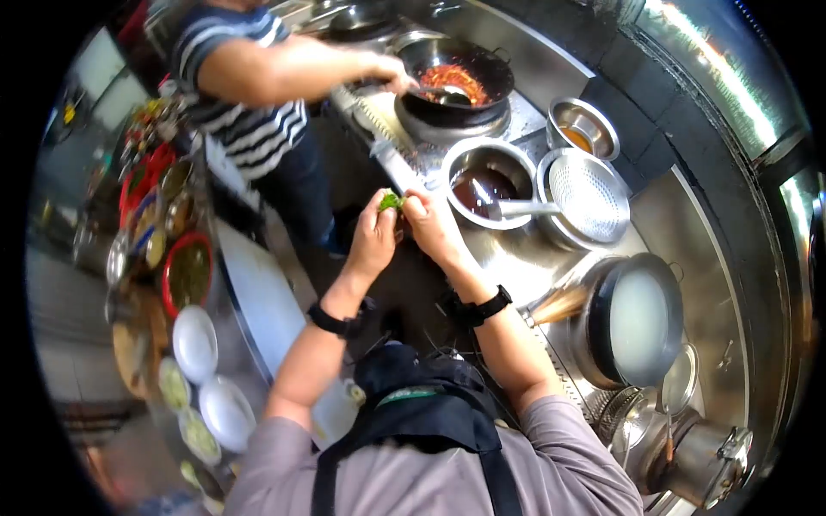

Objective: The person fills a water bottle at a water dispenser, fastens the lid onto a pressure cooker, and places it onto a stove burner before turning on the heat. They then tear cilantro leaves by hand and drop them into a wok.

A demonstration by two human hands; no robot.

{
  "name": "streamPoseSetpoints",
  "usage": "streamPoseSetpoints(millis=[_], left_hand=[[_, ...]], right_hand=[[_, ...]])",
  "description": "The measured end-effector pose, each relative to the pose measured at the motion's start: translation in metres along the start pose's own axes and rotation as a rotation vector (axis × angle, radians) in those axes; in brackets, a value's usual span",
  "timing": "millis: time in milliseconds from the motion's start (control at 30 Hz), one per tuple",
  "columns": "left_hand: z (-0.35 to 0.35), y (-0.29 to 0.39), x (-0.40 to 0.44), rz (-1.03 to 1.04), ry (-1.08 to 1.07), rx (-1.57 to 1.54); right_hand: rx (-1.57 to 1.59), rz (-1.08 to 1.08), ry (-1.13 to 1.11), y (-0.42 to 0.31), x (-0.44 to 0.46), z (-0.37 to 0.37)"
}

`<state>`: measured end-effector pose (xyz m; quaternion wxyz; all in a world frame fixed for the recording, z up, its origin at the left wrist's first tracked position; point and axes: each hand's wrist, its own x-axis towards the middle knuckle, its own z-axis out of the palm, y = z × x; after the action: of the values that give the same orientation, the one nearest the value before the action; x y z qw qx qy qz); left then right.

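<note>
My left hand (375, 234) and my right hand (432, 227) are raised close together above the dark floor between the two counters. Pinched between their fingertips is a small bright green leafy vegetable (391, 200). Its exact kind is too small to make out, and the fingers hide part of it. Both hands are closed around it. Just right of my right hand stands a steel pot (489, 147) of dark brown liquid, with a ladle (527, 208) lying across its rim.
A co-worker in a striped shirt (249, 120) stirs red food in a wok (503, 76) ahead. On the right are a perforated strainer (594, 193), a steel bowl (583, 120) and a wok of cloudy liquid (638, 318). White plates (195, 344) and a red-rimmed basin (169, 284) line the left counter.
</note>
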<state>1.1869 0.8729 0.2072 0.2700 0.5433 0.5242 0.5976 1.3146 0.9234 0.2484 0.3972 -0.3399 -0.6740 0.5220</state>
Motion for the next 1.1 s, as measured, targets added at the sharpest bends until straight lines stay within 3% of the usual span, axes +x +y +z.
streamPoseSetpoints(millis=[67, 133, 167, 200, 267, 333, 400, 567, 600, 633, 667, 700, 767, 867, 900, 933, 967, 1000, 1033, 1067, 1100], left_hand=[[-0.002, -0.028, 0.056, -0.207, -0.122, -0.786], [0.003, -0.019, 0.101, -0.161, -0.121, -0.977], [0.009, -0.011, 0.116, -0.109, 0.050, -0.345], [0.016, -0.009, 0.138, 0.448, 0.135, 0.376], [0.031, 0.003, 0.165, 0.256, -0.193, 0.568], [0.051, -0.011, 0.184, 0.201, -0.330, 0.762], [0.065, -0.008, 0.200, 0.177, -0.387, 0.772], [0.084, -0.031, 0.231, 0.218, -0.528, 0.689], [0.083, -0.036, 0.243, 0.279, -0.570, 0.592], [0.081, -0.041, 0.255, 0.179, -0.753, 0.573], [0.080, -0.048, 0.261, 0.182, -0.770, 0.564], [0.080, -0.056, 0.267, 0.229, -0.720, 0.393], [0.075, -0.057, 0.287, 0.220, -0.702, 0.100], [0.066, -0.060, 0.301, 0.322, -0.367, -0.230], [0.056, -0.060, 0.303, 0.247, -0.316, -0.345], [0.051, -0.070, 0.298, 0.175, -0.317, -0.517], [0.038, -0.069, 0.288, 0.065, -0.405, -0.562], [0.022, -0.076, 0.278, 0.046, -0.521, -0.367], [0.003, -0.064, 0.277, -0.149, -0.662, -0.439], [0.004, -0.093, 0.262, 0.046, -0.626, -0.361], [-0.003, -0.103, 0.257, 0.080, -0.604, -0.280]], right_hand=[[0.352, 0.081, 0.209, 0.001, 0.042, 0.008], [0.305, 0.009, 0.410, 0.009, 0.077, -0.003], [0.338, 0.047, 0.406, 0.016, 0.091, -0.012], [0.374, 0.073, 0.406, 0.016, 0.102, -0.021], [0.407, 0.297, 0.414, 0.005, 0.119, -0.027], [0.622, 0.657, 0.571, 0.045, 0.140, -0.043], [1.012, 0.448, 0.520, 0.054, 0.153, -0.050], [1.003, 0.246, 0.499, 0.091, 0.196, -0.066], [0.971, 0.215, 0.591, 0.091, 0.202, -0.065], [0.835, 0.162, 0.645, 0.093, 0.210, -0.066], [0.692, 0.114, 0.697, 0.097, 0.218, -0.070], [0.795, 0.079, 0.639, 0.101, 0.225, -0.073], [0.590, 0.149, 0.835, 0.099, 0.247, -0.088], [0.780, 0.110, 1.103, 0.069, 0.292, -0.098], [0.758, 0.054, 1.195, 0.039, 0.308, -0.094], [0.760, -0.163, 1.168, 0.035, 0.327, -0.106], [0.616, -0.252, 1.217, 0.014, 0.346, -0.106], [0.438, -0.375, 1.177, 0.002, 0.369, -0.108], [0.180, -0.447, 1.210, -0.008, 0.396, -0.110], [-0.253, -0.378, 1.124, 0.019, 0.424, -0.142], [-0.516, -0.226, 0.962, 0.032, 0.457, -0.167]])
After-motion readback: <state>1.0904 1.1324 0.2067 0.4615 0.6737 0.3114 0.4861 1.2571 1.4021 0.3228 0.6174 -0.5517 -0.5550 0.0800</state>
